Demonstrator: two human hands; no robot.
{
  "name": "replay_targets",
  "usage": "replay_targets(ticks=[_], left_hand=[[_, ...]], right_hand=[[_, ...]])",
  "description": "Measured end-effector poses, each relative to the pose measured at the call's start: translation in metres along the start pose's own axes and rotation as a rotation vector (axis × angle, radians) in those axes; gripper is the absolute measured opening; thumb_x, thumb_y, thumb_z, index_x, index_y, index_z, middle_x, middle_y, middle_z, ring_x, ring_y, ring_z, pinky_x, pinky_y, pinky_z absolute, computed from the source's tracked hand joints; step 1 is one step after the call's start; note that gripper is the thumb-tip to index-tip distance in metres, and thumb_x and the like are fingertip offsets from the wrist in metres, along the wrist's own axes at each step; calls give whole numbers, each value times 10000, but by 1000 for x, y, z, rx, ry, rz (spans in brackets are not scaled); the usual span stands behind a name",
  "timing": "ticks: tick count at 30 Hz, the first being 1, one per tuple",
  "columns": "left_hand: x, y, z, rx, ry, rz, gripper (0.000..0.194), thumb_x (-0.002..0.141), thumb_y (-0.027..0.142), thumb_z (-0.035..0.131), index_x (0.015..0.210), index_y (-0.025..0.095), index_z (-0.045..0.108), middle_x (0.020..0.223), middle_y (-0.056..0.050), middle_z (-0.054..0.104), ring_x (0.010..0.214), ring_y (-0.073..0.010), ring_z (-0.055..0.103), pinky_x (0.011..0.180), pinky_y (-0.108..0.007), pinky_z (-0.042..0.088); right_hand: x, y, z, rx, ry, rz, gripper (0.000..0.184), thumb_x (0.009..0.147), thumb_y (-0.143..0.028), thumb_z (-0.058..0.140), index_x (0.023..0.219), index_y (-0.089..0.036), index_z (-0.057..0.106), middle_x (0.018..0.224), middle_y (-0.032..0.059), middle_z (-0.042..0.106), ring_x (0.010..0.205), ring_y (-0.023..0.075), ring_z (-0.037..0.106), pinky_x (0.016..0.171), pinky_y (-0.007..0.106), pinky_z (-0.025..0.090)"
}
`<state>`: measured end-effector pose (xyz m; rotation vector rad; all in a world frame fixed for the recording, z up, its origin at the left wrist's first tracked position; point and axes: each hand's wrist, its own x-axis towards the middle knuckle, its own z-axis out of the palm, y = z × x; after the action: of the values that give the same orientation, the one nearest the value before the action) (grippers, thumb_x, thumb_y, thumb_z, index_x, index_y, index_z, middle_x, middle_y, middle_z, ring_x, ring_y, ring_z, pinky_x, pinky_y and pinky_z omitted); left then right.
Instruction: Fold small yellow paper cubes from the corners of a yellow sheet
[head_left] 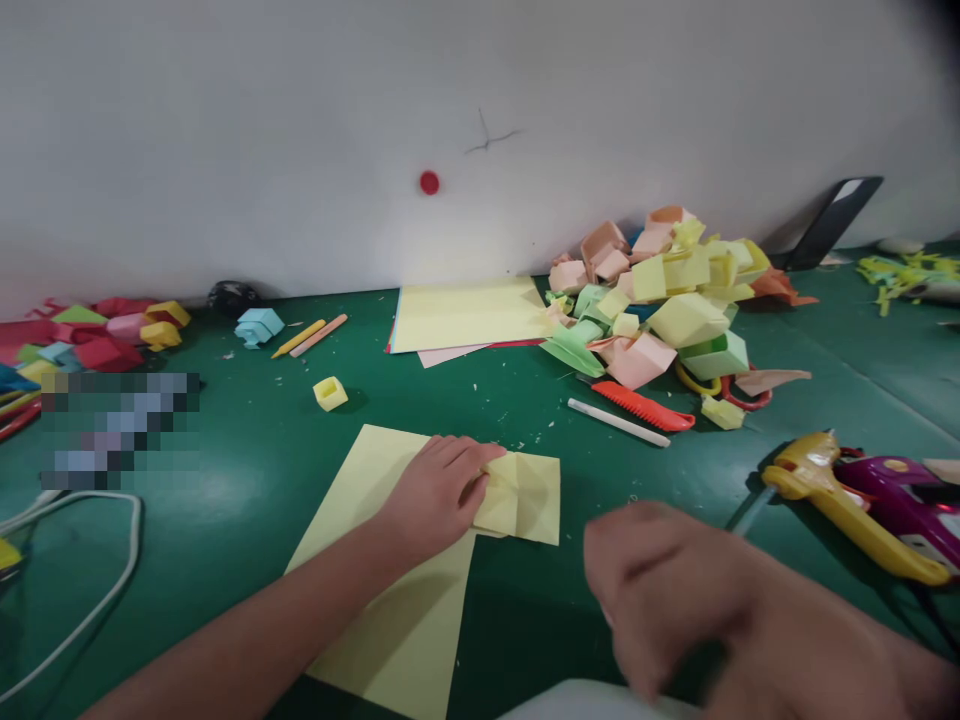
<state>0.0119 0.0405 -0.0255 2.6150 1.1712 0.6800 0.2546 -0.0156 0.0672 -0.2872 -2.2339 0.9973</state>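
My left hand (442, 495) is closed on the edge of a small folded piece of yellow paper (538, 500), creased across its middle. Beneath that hand and forearm, a larger flat yellow sheet (390, 640) lies on the green table. To the right, my right hand (667, 590) is raised nearer the camera, apart from the paper. It looks curled, but motion smears its fingers, and whether it holds anything is unclear. A small yellow paper box (330, 393) sits beyond the large sheet.
Paper boxes (686, 315) are heaped at the back right, near a red-handled cutter (641, 404) and a white stick (619, 422). A yellow glue gun (855, 510) lies at right. Stacked paper (465, 315) is by the wall; a white cable (135, 540) curves at left.
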Motion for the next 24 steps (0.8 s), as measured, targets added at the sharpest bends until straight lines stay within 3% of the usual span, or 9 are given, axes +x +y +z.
replay_targets(ticks=[2,4,8,11,15,18,21,24], left_hand=[[0,1,-1,10,-20,-20,314,939,147,488,1218,228,607,1079,-51,697,986,-227,635,862,-390,504],[0,1,-2,9,-33,-24,311,936,153,493,1213,227,616,1079,-52,699,985,-229,634,865,-392,507],[1,3,-4,7,-42,-35,303,950,171,482,1214,222,621,1076,-57,700,990,-229,635,846,-382,515],[1,4,-6,12,-51,-41,290,965,191,474,1213,223,620,1087,-61,699,994,-229,636,842,-380,516],[2,4,-5,-3,-51,-37,275,973,202,476,1206,220,620,1085,-62,699,993,-228,637,840,-377,514],[2,4,-5,-14,-50,-41,280,970,197,471,1208,216,618,1089,-64,699,994,-230,636,843,-381,515],[2,4,-4,-27,-51,-51,289,964,205,477,1217,220,617,1096,-63,700,1007,-235,635,850,-390,519],[1,3,-4,-26,-54,-69,302,965,213,471,1228,235,617,1097,-57,700,1017,-233,636,879,-402,517]], right_hand=[[-5,13,-7,-144,105,6,286,984,-216,441,1164,-256,658,766,13,644,699,148,606,703,305,491],[-11,31,-14,-332,137,89,390,960,-139,463,1302,-254,610,920,47,672,820,167,621,749,324,495],[-20,66,-15,-586,133,357,351,986,-294,530,1325,-245,607,1175,108,637,1081,248,599,949,450,479],[-21,81,-8,-659,106,455,371,992,-373,525,1331,-242,605,1203,111,631,1103,272,591,1000,510,458],[-21,89,0,-704,116,511,319,983,-365,538,1254,-243,652,1136,93,659,1041,276,602,941,508,494],[-21,88,-1,-671,180,446,288,972,-309,559,1237,-240,651,1101,84,676,1002,259,615,907,484,510],[-18,69,-6,-566,285,218,339,948,-188,561,1282,-231,599,1082,87,689,957,223,628,838,416,533],[-13,34,-6,-441,292,-26,449,905,-100,528,1333,-234,542,914,65,682,789,200,617,681,368,537]])
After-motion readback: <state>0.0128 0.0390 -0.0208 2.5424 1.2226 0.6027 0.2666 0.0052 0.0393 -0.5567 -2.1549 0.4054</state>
